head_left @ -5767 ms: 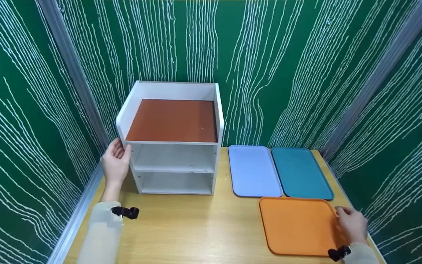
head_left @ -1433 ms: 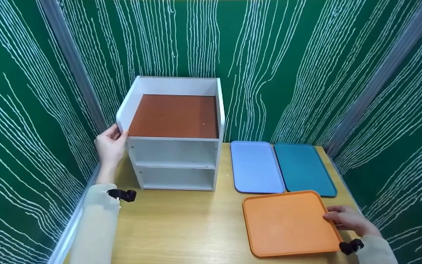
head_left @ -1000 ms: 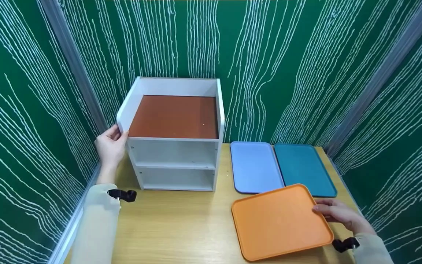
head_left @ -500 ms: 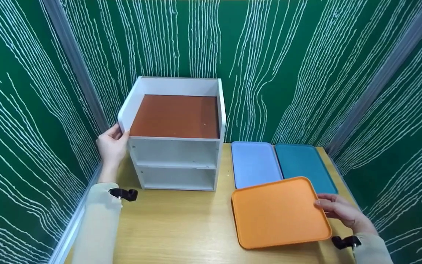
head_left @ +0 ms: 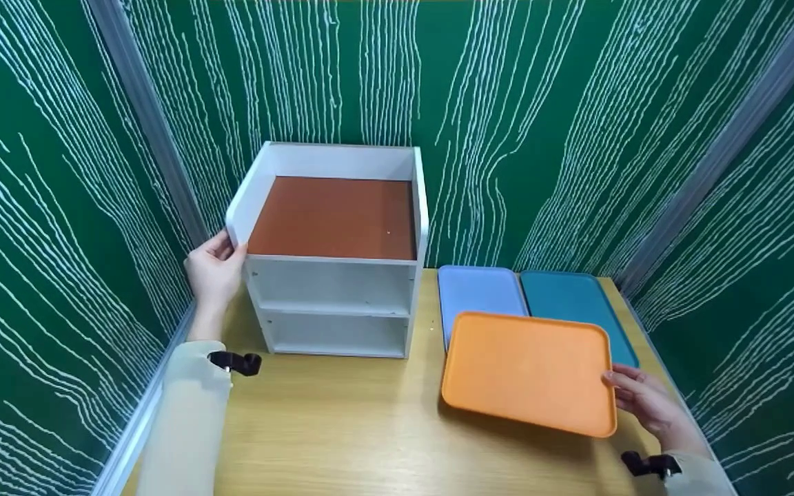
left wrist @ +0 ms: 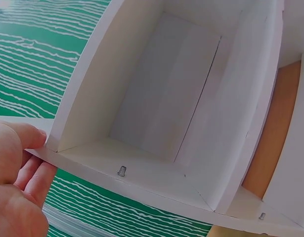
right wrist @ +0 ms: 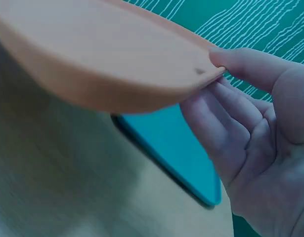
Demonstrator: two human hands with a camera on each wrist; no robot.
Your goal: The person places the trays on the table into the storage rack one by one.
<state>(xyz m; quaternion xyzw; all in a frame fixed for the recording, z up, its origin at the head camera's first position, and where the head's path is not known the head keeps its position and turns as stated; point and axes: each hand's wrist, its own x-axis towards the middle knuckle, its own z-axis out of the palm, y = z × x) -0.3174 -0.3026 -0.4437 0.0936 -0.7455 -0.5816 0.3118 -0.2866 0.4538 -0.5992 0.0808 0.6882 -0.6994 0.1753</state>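
Observation:
My right hand point(head_left: 650, 403) pinches the right short edge of an orange tray point(head_left: 528, 372), thumb over the rim and fingers underneath. In the head view the tray is raised over the table, tilted, and overlaps the two trays behind it. The right wrist view shows its rim between thumb and fingers point(right wrist: 218, 123). My left hand point(head_left: 216, 272) grips the left side panel of a white shelf unit point(head_left: 412, 303), near the front of its brown top board point(head_left: 335, 217). In the left wrist view thumb and fingers point(left wrist: 40, 182) pinch that panel's edge.
A lavender-blue tray point(head_left: 480, 289) and a teal tray point(head_left: 566, 296) lie side by side at the back right of the wooden table point(head_left: 328, 427). Two lower compartments of the shelf unit face forward. Green walls with white lines enclose the table.
The right hand has taken hold of the orange tray, lifted it off the table and moved it left and back, turning it. The left hand now grips the shelf's side panel.

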